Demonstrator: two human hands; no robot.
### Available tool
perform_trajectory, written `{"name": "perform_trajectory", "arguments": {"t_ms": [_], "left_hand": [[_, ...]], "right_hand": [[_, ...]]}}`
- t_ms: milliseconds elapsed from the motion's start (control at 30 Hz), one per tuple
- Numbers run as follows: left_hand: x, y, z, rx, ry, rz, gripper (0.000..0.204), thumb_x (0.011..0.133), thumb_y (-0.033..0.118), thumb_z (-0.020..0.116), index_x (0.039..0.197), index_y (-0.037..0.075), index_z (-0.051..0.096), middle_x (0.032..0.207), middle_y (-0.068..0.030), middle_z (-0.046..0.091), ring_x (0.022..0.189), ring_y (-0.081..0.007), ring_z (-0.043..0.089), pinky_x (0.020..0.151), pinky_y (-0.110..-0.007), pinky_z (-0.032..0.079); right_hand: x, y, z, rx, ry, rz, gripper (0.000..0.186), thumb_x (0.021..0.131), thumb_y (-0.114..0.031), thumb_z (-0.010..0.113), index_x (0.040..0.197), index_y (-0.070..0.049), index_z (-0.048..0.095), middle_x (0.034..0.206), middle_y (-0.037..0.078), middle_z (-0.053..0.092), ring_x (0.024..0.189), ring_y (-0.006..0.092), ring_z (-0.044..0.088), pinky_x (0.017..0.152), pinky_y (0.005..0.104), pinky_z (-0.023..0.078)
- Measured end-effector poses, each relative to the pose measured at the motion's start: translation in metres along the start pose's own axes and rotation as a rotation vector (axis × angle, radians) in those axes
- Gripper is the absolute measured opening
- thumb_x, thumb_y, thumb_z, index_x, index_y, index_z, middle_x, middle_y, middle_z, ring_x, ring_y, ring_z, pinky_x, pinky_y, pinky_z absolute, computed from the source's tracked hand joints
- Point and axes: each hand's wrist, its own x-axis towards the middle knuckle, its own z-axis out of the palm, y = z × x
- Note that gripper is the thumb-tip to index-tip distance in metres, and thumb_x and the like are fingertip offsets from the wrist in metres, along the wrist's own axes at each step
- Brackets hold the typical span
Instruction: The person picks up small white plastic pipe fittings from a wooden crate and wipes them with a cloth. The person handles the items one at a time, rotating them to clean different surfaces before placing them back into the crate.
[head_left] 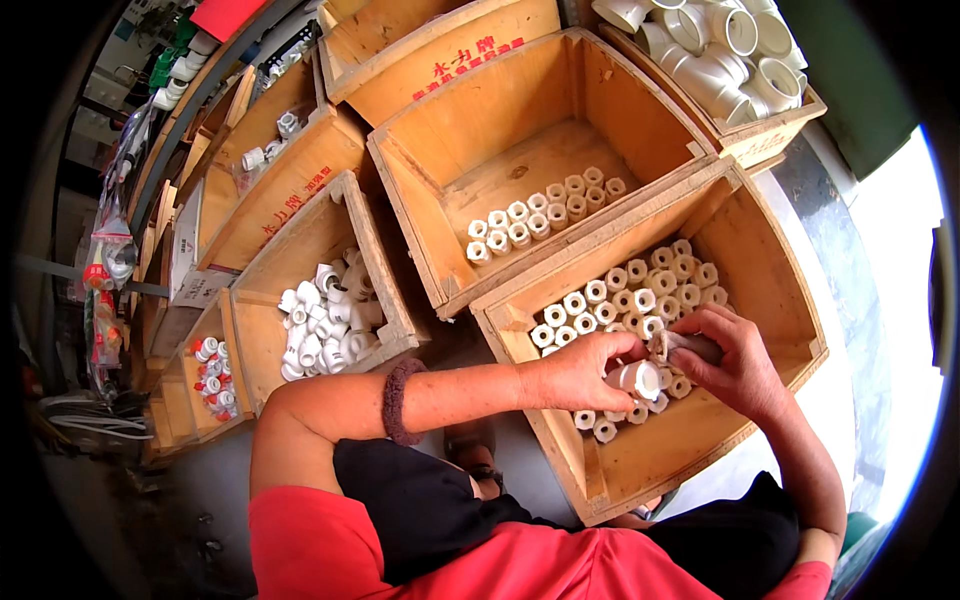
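My left hand (580, 372) is closed around a white plastic pipe fitting (636, 379), its round end turned toward me. Close beside it, my right hand (735, 358) is closed on a pale greyish piece (694, 347) whose kind I cannot make out; its end comes near the fitting. Both hands are over a wooden box (545, 455). Inside this box, white fittings with hexagonal ends (574, 303) stand upright in close rows. The hands and forearms hide part of these rows.
Beyond is another wooden box (480, 160) with two rows of similar fittings (538, 224). Left of it, a box holds jumbled white elbow fittings (325, 325). Small red-and-white fittings (214, 380) lie farther left. Large white pipe fittings (715, 55) fill a box at upper right.
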Motion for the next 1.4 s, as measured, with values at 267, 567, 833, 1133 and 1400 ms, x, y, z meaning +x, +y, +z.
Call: {"name": "perform_trajectory", "arguments": {"t_ms": [267,567,833,1133,1400], "left_hand": [[0.003,-0.005,-0.012,-0.08,0.13,0.038,0.049,0.076,0.003,0.076,0.12,0.004,0.054,0.103,-0.0014,0.062,0.094,-0.0094,0.059,0.078,-0.026,0.053],[0.001,0.004,-0.02,-0.343,0.154,-0.057,0.041,0.084,0.003,0.069,0.121,0.004,0.05,0.109,-0.0052,0.063,0.102,-0.0141,0.061,0.084,-0.029,0.053],[0.006,0.013,-0.021,-0.404,0.145,0.041,0.038,0.089,0.008,0.065,0.124,0.005,0.051,0.11,-0.0064,0.064,0.099,-0.0163,0.064,0.08,-0.03,0.055],[0.019,0.048,-0.032,-0.297,0.291,0.067,0.033,0.092,0.022,0.062,0.118,0.003,0.054,0.106,-0.0059,0.064,0.095,-0.0127,0.061,0.08,-0.029,0.05],[0.018,0.067,-0.034,-0.318,0.25,0.067,0.034,0.093,0.022,0.06,0.119,0.001,0.053,0.11,-0.0123,0.064,0.09,-0.0143,0.06,0.074,-0.028,0.05]], "right_hand": [[0.006,-0.002,-0.005,0.002,0.134,-0.104,0.023,0.079,-0.008,0.072,0.098,0.002,0.062,0.085,0.012,0.061,0.08,0.0266,0.062,0.072,0.0335,0.05],[0.008,-0.013,-0.001,0.062,0.175,-0.052,0.024,0.08,-0.008,0.071,0.102,0.001,0.063,0.092,0.012,0.064,0.084,0.0252,0.063,0.075,0.033,0.05],[0.006,-0.004,0.001,0.026,0.115,-0.134,0.026,0.08,-0.01,0.07,0.103,-0.001,0.061,0.092,0.014,0.063,0.083,0.029,0.062,0.074,0.0348,0.05],[0.009,-0.004,-0.009,-0.047,0.352,-0.295,0.026,0.079,-0.006,0.071,0.103,-0.004,0.06,0.094,0.01,0.062,0.083,0.0227,0.066,0.072,0.0314,0.053],[0.012,0.034,-0.032,-0.392,0.409,-0.34,0.026,0.076,-0.014,0.072,0.096,-0.011,0.056,0.089,0.007,0.059,0.081,0.0287,0.064,0.069,0.037,0.054]]}}
